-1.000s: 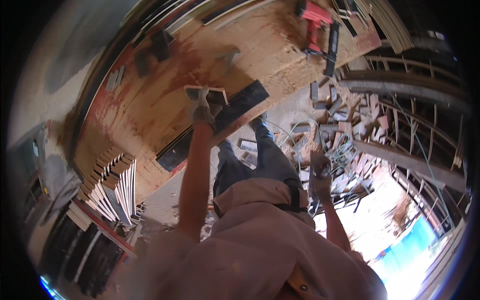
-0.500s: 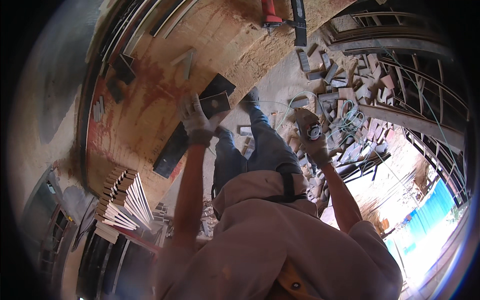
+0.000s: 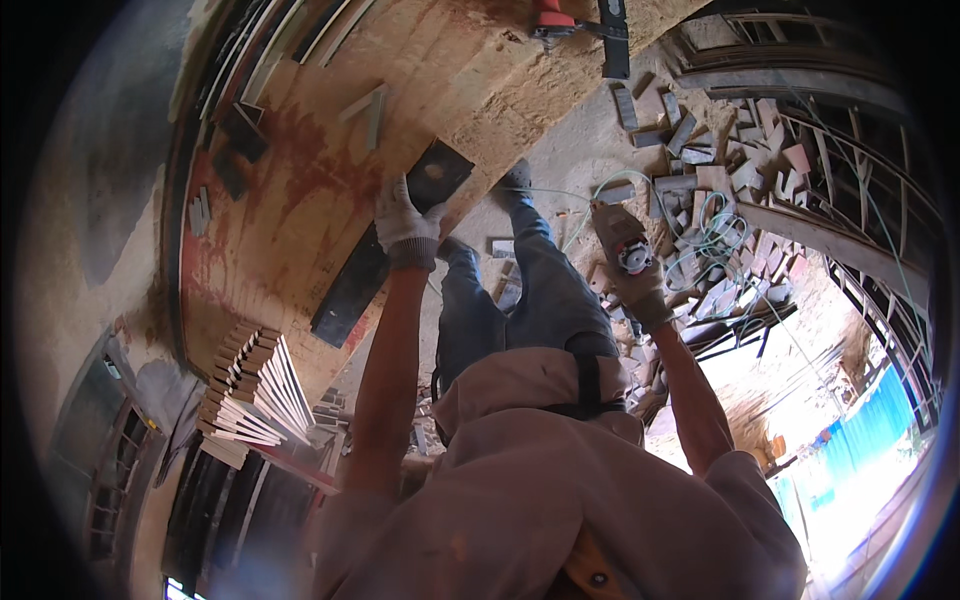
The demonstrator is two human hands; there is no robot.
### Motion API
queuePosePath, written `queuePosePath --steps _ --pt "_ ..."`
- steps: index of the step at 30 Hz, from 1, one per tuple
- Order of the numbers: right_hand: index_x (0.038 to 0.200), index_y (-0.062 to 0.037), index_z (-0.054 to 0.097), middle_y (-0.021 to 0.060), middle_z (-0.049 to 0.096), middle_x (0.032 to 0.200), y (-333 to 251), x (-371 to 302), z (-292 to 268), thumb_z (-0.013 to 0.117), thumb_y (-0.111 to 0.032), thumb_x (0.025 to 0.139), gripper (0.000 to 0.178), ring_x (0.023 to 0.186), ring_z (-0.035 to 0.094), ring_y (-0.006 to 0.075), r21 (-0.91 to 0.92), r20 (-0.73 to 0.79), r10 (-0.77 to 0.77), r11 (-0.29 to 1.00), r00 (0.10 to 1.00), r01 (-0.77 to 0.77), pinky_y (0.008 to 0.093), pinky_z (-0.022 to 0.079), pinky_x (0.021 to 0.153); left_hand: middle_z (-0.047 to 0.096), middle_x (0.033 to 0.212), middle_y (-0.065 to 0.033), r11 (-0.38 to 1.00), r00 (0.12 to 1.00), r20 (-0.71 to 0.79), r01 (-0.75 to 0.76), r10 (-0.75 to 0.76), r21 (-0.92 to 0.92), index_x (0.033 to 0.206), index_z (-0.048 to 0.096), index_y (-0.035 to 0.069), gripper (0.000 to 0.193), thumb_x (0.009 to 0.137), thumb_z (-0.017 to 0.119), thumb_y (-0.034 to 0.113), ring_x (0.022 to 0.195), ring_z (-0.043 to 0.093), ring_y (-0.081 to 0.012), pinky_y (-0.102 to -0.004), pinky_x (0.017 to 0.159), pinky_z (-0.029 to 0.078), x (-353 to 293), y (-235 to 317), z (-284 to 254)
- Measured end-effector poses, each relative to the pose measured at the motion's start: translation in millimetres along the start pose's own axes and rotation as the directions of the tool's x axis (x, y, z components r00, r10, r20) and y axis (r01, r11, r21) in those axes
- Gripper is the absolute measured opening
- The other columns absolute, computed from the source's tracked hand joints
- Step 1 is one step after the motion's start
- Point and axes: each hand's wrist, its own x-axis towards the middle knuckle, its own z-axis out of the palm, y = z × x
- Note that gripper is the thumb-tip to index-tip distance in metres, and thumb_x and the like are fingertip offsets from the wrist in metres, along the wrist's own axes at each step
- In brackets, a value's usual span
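Observation:
My left hand [image 3: 408,215], in a pale work glove, grips the near end of a dark rectangular board [image 3: 446,168] with a light round spot on it. This board lies at the edge of the reddish-stained wooden worktop [image 3: 300,200]. Beside the wrist a long black strip [image 3: 350,292] lies on the same surface. At my right, clear of the worktop, my gloved right hand [image 3: 640,287] is closed round a dusty brown power tool [image 3: 618,235] with a round silver part. Its exact kind is not plain.
A red tool [image 3: 553,18] lies at the worktop's far edge. Fanned wooden strips [image 3: 258,390] are stacked at the left. Small dark offcuts [image 3: 242,135] lie on the worktop. Many scrap blocks [image 3: 745,175] and a pale green hose [image 3: 722,232] litter the floor at the right.
My left hand has moved slightly right, and the dark board it holds has shifted away from me and now lies flatter. The right hand still holds the tool, a little lower in view.

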Motion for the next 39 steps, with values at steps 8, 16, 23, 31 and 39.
queuePosePath --steps 8,16,23,31,39 --pt "0.099 -0.0009 0.069 0.0172 0.073 0.085 -21 11 12 0.083 -0.023 0.074 0.036 0.082 0.074 0.0300 -0.044 0.074 -0.023 0.999 0.997 0.027 0.0403 0.058 0.069 0.055 0.140 -0.0210 0.999 0.998 0.067 0.003 0.000 -0.043 0.141 0.047 0.007 0.092 0.065 0.090 0.036 0.129 0.053 -0.0379 -0.0466 0.107 0.045 5 0 -4" --pt "0.107 -0.0045 0.067 0.0188 0.071 0.086 -56 14 20 0.085 -0.033 0.073 0.047 0.084 0.071 0.0393 -0.072 0.116 -0.139 0.986 0.983 0.148 0.0435 0.057 0.071 0.057 0.139 -0.0192 0.999 1.000 0.008 0.002 -0.001 -0.044 0.139 0.050 0.006 0.090 0.065 0.089 0.038 0.127 0.055 -0.0374 -0.0465 0.105 0.046 -2 -2 0" --pt "0.114 -0.0088 0.067 0.0190 0.073 0.093 -87 26 29 0.078 -0.023 0.077 0.042 0.091 0.072 0.0372 -0.033 0.270 -0.158 0.984 0.950 0.173 0.0418 0.058 0.074 0.061 0.135 -0.0179 0.996 0.999 0.043 0.034 -0.030 -0.077 0.136 0.053 0.004 0.088 0.064 0.089 0.038 0.125 0.057 -0.0368 -0.0445 0.104 0.047 1 2 -6" --pt "0.108 -0.0055 0.068 0.0168 0.074 0.092 -108 41 61 0.085 -0.026 0.072 0.045 0.086 0.074 0.0301 -0.011 0.341 -0.054 0.998 0.939 0.061 0.0395 0.059 0.073 0.062 0.133 -0.0196 0.998 0.998 0.067 0.013 -0.009 -0.066 0.133 0.056 0.001 0.084 0.064 0.090 0.033 0.123 0.059 -0.0353 -0.0418 0.105 0.048 6 0 -8" --pt "0.111 -0.0041 0.067 0.0181 0.074 0.096 -129 65 95 0.082 -0.022 0.075 0.043 0.092 0.074 0.0303 0.004 0.421 -0.170 0.983 0.891 0.185 0.0395 0.059 0.076 0.063 0.132 -0.0185 0.997 0.997 0.068 0.042 -0.037 -0.072 0.134 0.057 0.002 0.083 0.064 0.089 0.032 0.122 0.060 -0.0345 -0.0405 0.105 0.047 5 -5 -2"
